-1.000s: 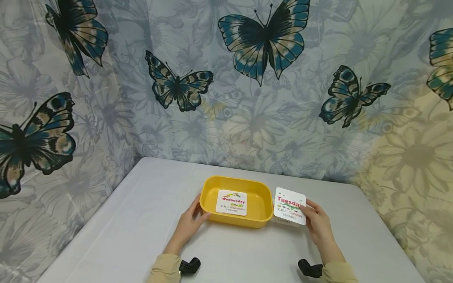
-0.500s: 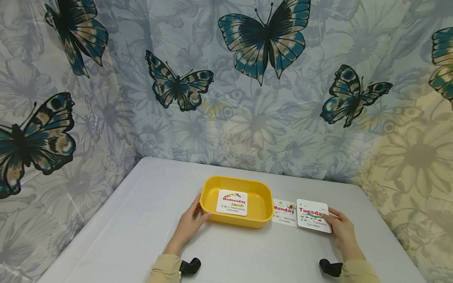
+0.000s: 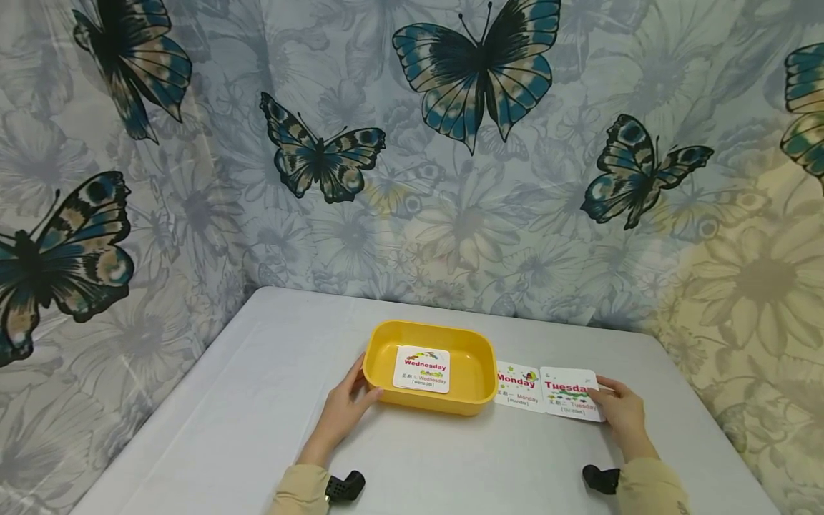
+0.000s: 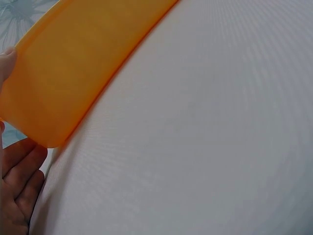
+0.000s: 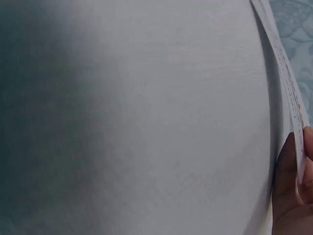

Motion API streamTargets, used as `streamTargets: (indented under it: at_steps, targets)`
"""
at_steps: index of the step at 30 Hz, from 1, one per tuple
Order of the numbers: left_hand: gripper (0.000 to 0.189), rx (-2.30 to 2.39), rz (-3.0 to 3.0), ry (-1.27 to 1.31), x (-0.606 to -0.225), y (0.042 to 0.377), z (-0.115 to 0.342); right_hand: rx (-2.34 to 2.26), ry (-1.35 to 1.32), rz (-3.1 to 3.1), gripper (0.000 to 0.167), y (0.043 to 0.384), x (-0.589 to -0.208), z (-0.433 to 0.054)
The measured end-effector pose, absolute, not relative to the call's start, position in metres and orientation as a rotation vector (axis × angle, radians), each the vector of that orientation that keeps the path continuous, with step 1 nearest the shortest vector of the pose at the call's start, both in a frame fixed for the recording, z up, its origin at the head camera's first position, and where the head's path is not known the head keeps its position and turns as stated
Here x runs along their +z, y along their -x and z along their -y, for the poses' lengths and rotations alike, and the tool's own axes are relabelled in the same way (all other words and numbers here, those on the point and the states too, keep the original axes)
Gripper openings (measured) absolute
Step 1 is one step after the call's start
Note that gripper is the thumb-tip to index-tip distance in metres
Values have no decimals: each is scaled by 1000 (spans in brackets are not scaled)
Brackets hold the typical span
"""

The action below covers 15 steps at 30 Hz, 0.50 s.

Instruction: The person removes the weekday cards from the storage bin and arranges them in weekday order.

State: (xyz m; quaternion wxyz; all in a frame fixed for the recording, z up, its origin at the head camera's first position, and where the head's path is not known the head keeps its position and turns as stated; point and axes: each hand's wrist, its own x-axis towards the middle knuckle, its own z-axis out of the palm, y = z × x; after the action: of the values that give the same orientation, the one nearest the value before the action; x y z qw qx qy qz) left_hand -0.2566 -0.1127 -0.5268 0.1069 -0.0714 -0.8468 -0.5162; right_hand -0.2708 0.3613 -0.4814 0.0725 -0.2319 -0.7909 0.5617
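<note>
A yellow plastic bin (image 3: 473, 365) stands mid-table, with a white "Wednesday" word card (image 3: 421, 369) lying in its left part. My left hand (image 3: 346, 411) holds the bin's left end, thumb at the front rim and fingers around the side; the left wrist view shows the bin's wall (image 4: 73, 73) between thumb and fingers. At the right, my right hand (image 3: 623, 415) pinches the right edge of a "Tuesday" card (image 3: 566, 390). That card is tilted in the right wrist view, close over the table. A "Monday" card (image 3: 518, 386) lies between bin and Tuesday card, its left edge partly hidden.
White cloth covers the table (image 3: 450, 465), which meets a butterfly-print fabric wall (image 3: 463, 214) at the back and sides. Black wrist devices (image 3: 346, 486) sit at both cuffs.
My right hand has carried the Tuesday card rightward off the Monday card, uncovering it, then lined it up beside it and lowered it slightly. My left hand and the bin have stayed put.
</note>
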Motion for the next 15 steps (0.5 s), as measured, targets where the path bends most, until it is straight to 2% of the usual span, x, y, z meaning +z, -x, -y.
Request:
streamTargets:
  at_steps: [7, 15]
  targets:
    - [80, -1516, 2494, 209, -528, 257, 113, 1425, 675, 2495, 44, 274, -485, -362]
    - [81, -1524, 2486, 220, -529, 257, 113, 1346, 687, 2518, 41, 276, -486, -360]
